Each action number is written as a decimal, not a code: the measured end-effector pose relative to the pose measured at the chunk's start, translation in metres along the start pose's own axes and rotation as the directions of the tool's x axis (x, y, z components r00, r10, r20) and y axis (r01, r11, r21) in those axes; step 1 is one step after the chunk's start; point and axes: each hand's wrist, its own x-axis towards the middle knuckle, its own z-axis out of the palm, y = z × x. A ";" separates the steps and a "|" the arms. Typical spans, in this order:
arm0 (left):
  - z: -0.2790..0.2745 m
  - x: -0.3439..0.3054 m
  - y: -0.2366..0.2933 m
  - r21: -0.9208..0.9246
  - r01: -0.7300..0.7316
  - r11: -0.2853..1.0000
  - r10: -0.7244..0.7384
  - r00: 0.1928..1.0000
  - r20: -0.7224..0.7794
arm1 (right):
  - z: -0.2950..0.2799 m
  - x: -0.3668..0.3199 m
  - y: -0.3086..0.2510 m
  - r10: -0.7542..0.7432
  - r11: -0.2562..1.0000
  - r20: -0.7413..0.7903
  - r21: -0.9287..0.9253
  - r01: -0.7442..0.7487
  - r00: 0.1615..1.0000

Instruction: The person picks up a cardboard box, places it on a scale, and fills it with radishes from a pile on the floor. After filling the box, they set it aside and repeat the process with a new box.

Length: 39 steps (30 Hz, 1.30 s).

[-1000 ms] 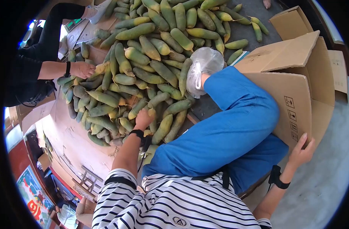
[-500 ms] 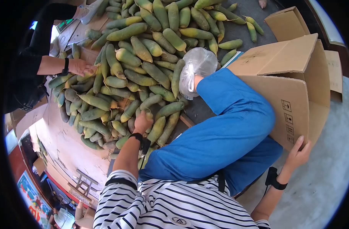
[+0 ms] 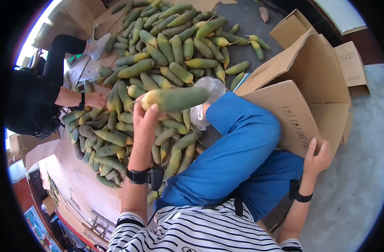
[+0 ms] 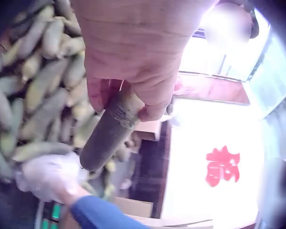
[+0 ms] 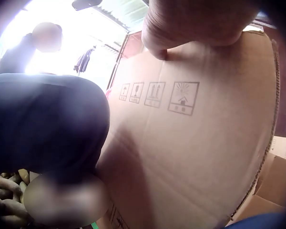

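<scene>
A large green radish with a yellowish end is held up over the pile of radishes. My left hand grips it by the yellowish end, thumb on one side and fingers on the other. The left wrist view shows the radish pointing down and away from the palm. On the right, my right hand pinches the edge of an open cardboard box. Seen from the right wrist, the thumb lies against the printed panel of the box.
My bent leg in blue trousers lies between pile and box, the foot in a clear plastic bag. Across the pile another person's hand touches radishes. Smaller cardboard boxes stand behind the big one.
My left hand has raised a radish out of the pile, up and toward the box. The right hand keeps its hold, and the box now tilts so that more of its inside shows.
</scene>
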 end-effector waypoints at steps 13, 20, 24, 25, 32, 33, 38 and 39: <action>0.161 -0.020 0.042 -0.450 0.393 0.802 -0.133 0.851 0.507 | -0.003 0.000 -0.005 -0.032 0.998 -0.031 0.050 0.033 0.999; 0.241 -0.022 0.037 -0.091 -0.092 0.992 0.129 0.764 0.632 | 0.000 -0.002 0.001 -0.049 0.999 -0.033 0.004 0.049 0.998; 0.163 -0.001 -0.006 0.095 -0.105 0.990 0.047 0.877 0.478 | 0.002 -0.008 -0.001 -0.044 0.999 -0.032 -0.008 0.044 0.998; 0.131 0.005 -0.024 0.128 -0.066 0.990 0.003 0.898 0.439 | 0.001 -0.008 -0.002 -0.049 0.999 -0.039 -0.012 0.048 0.998; -0.107 -0.042 -0.155 0.756 0.346 0.556 -0.513 0.858 -0.016 | 0.004 -0.003 -0.001 -0.028 0.998 -0.027 -0.058 0.026 0.999; -0.125 -0.054 -0.165 0.753 0.358 0.552 -0.526 0.850 -0.019 | 0.002 -0.004 0.000 -0.033 0.997 -0.013 -0.064 0.032 0.999; -0.158 -0.080 -0.200 0.911 0.290 0.294 -0.473 0.872 -0.125 | 0.004 -0.006 -0.002 0.027 1.000 0.004 0.007 -0.027 1.000; -0.157 -0.081 -0.206 0.925 0.291 0.245 -0.487 0.862 -0.142 | 0.003 -0.006 -0.002 0.019 1.000 0.007 0.005 -0.019 1.000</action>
